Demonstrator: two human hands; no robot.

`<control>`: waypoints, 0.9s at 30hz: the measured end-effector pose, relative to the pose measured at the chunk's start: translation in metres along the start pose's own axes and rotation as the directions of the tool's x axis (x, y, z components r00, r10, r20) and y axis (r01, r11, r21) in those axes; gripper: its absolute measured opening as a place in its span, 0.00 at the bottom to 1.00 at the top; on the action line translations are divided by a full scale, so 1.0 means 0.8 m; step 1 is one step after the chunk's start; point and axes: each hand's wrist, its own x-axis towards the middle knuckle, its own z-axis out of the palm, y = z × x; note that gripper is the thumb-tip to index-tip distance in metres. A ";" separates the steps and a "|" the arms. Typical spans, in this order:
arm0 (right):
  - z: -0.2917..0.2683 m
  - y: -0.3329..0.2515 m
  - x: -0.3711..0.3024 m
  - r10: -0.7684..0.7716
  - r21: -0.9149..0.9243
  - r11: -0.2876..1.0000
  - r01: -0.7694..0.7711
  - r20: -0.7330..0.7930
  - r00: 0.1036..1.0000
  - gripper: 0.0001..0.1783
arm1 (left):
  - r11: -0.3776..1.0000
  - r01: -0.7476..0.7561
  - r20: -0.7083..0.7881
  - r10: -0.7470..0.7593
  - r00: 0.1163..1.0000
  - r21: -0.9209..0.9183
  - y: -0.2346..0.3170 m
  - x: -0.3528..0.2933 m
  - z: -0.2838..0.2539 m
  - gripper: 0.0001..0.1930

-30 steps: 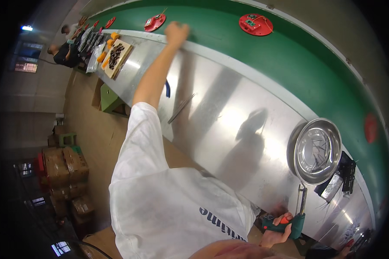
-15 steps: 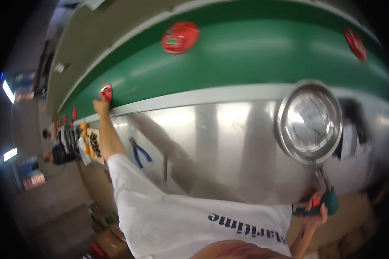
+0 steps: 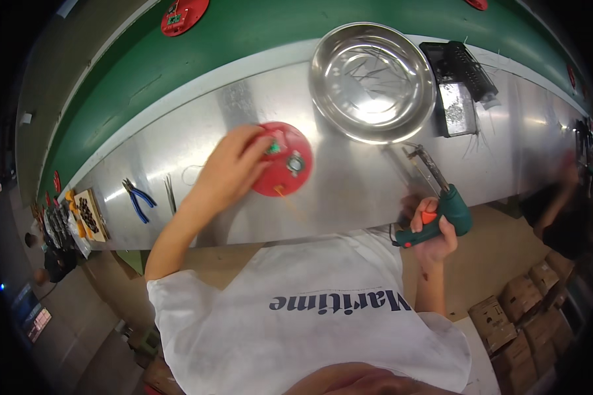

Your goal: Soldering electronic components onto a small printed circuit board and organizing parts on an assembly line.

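Note:
My left hand [image 3: 234,168] is closed on the left edge of a red round disc [image 3: 293,141], just over the metal bench. A small green circuit board [image 3: 274,147], a round metallic part [image 3: 296,164] and a yellowish wire show on the disc. At the bench's front edge, my right hand [image 3: 434,240] grips a dark green trigger-style soldering gun [image 3: 455,214] with an orange trigger, its tip raised up and leftward. Beyond that tip stands a shiny steel bowl [image 3: 375,123] with thin wires in it.
Blue-handled pliers [image 3: 140,199] and tweezers [image 3: 170,193] lie left on the metal bench [image 3: 349,191]. A black soldering stand [image 3: 459,99] sits right of the bowl. Behind runs a green conveyor belt [image 3: 244,49] carrying red discs. Another person's arm [image 3: 559,197] is at right, above cardboard boxes [image 3: 520,329].
My left hand has brought the red disc from the green belt at the left to the bench in front of me. My right hand keeps the soldering gun; the view has shifted.

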 end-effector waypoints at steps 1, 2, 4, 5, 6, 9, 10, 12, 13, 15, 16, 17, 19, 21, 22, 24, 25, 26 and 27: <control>-0.001 0.000 0.002 0.004 -0.003 1.000 -0.004 0.011 1.000 0.19 | 0.996 -0.086 -0.015 0.086 0.996 0.002 0.015 0.004 0.012 0.22; -0.001 0.000 0.004 0.011 0.025 1.000 -0.012 0.022 1.000 0.19 | 0.997 -0.079 -0.021 0.079 0.997 0.007 0.027 0.012 0.018 0.22; -0.005 0.002 0.000 0.021 0.054 0.998 -0.022 0.012 1.000 0.19 | 0.992 -0.124 -0.098 0.128 0.987 0.037 0.048 0.033 0.026 0.20; -0.007 0.001 -0.002 0.025 0.054 0.998 -0.026 0.018 1.000 0.19 | 0.992 -0.119 -0.100 0.123 0.987 0.041 0.058 0.044 0.029 0.20; -0.005 0.000 -0.003 0.005 0.047 0.999 -0.006 0.006 1.000 0.19 | 0.993 -0.121 -0.183 0.119 0.976 -0.002 0.065 0.061 0.028 0.20; -0.005 0.003 -0.003 -0.008 0.067 0.998 0.009 -0.008 1.000 0.18 | 0.993 -0.088 -0.298 0.108 0.948 0.082 0.064 0.115 0.032 0.15; -0.005 0.004 -0.004 -0.012 0.083 0.996 0.015 -0.027 1.000 0.18 | 0.992 -0.051 -0.291 0.084 0.953 0.117 0.063 0.139 0.034 0.12; -0.003 0.004 -0.003 -0.016 0.080 0.997 0.017 -0.019 1.000 0.18 | 0.983 -0.042 -0.268 0.090 0.959 0.177 0.055 0.177 0.046 0.10; -0.003 0.003 -0.002 -0.025 0.078 0.997 0.027 -0.020 0.999 0.17 | 0.972 -0.044 -0.241 0.101 0.965 0.231 0.052 0.194 0.051 0.08; -0.003 0.004 -0.001 -0.026 0.081 0.996 0.025 0.002 1.000 0.17 | 0.955 -0.050 -0.235 0.123 0.964 0.293 0.044 0.214 0.063 0.05; -0.003 0.004 -0.002 -0.024 0.083 0.996 0.022 0.018 1.000 0.17 | 0.936 -0.057 -0.225 0.143 0.964 0.349 0.040 0.219 0.067 0.03; -0.002 0.004 -0.002 -0.023 0.086 0.996 0.021 0.021 1.000 0.17 | 0.934 -0.056 -0.224 0.142 0.964 0.353 0.036 0.221 0.070 0.03; 0.000 0.002 -0.003 -0.010 0.075 0.997 0.010 0.009 1.000 0.17 | 0.928 -0.009 -0.098 0.049 0.994 0.371 0.035 0.227 0.071 0.06; -0.003 0.003 -0.001 -0.006 0.083 0.997 0.005 0.017 1.000 0.17 | 0.932 -0.014 -0.127 0.064 0.990 0.363 0.034 0.227 0.073 0.06; -0.004 0.003 -0.001 -0.003 0.087 0.996 0.001 0.027 1.000 0.17 | 0.935 -0.017 -0.160 0.078 0.984 0.354 0.033 0.227 0.074 0.06; -0.003 0.002 -0.001 0.004 0.075 0.997 -0.006 0.027 1.000 0.17 | 0.936 -0.031 -0.151 0.089 0.985 0.350 0.032 0.222 0.073 0.06; -0.002 0.001 -0.001 0.009 0.062 0.998 -0.011 0.029 1.000 0.17 | 0.937 -0.044 -0.144 0.099 0.985 0.347 0.032 0.221 0.073 0.06; -0.003 0.001 0.000 0.009 0.062 0.998 -0.011 0.029 1.000 0.17 | 0.937 -0.044 -0.144 0.100 0.985 0.346 0.031 0.221 0.073 0.06; -0.003 0.000 0.000 0.012 0.057 0.998 -0.014 0.037 0.999 0.17 | 0.917 -0.063 -0.156 0.133 0.979 0.393 0.030 0.220 0.072 0.05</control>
